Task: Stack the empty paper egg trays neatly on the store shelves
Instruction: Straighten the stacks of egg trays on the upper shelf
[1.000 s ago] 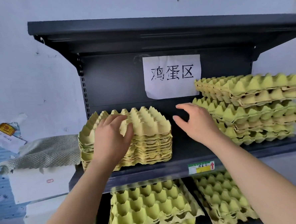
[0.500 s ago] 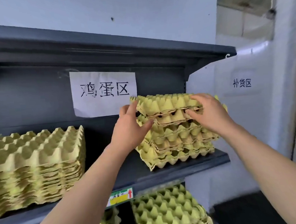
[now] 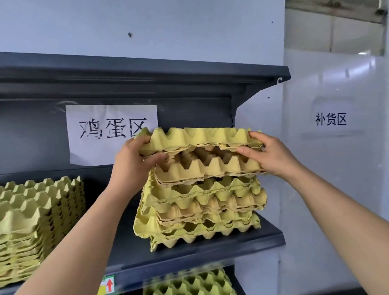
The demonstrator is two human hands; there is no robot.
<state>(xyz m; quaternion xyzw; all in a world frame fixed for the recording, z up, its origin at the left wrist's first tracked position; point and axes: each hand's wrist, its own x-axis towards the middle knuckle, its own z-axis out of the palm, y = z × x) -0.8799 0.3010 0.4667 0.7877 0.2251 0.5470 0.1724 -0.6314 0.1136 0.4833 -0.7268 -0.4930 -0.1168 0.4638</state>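
Top tray (image 3: 199, 138): topmost on the uneven stack (image 3: 199, 206), toward the shelf's (image 3: 195, 254) 3 o'clock end.
Left hand (image 3: 131, 165): pinching the tray's 9 o'clock edge.
Right hand (image 3: 269, 154): pinching its 3 o'clock edge.

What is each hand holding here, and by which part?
Both hold the top egg tray of the untidy right-hand stack: the left hand pinches its left edge, the right hand its right edge.
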